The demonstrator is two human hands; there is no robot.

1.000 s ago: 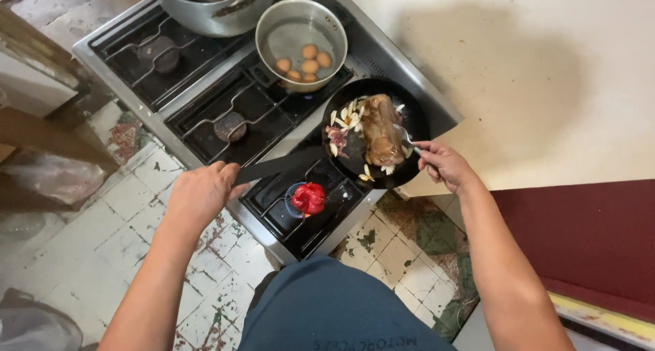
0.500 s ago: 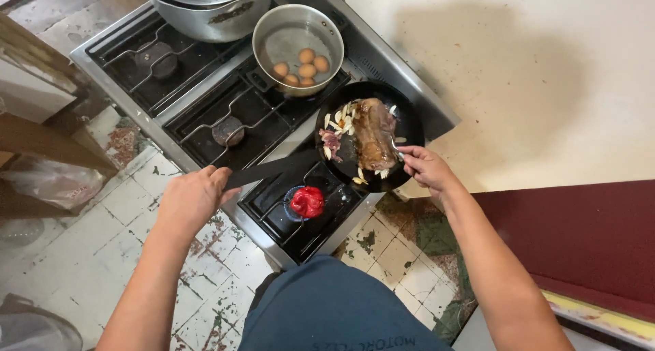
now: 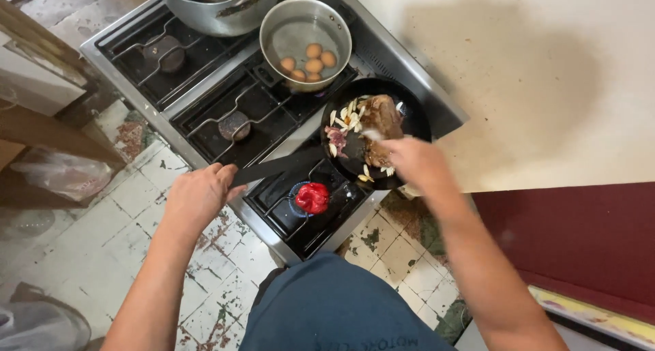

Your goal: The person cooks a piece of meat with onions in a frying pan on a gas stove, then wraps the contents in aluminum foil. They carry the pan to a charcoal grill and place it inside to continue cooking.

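My left hand [image 3: 199, 195] has its fingers wrapped round the long handle [image 3: 273, 167] running toward two o'clock to the black pan [image 3: 375, 143] on the stove [image 3: 205, 98], where my nearer right hand [image 3: 417, 163], its grip blurred, hovers over the food.

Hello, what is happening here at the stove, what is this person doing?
A person stands at a gas stove. The left hand grips the long handle of a black frying pan, lifted off the burner. The right hand is over the pan, among a piece of meat and pale slices. Beside it, a small pot holds eggs in water.
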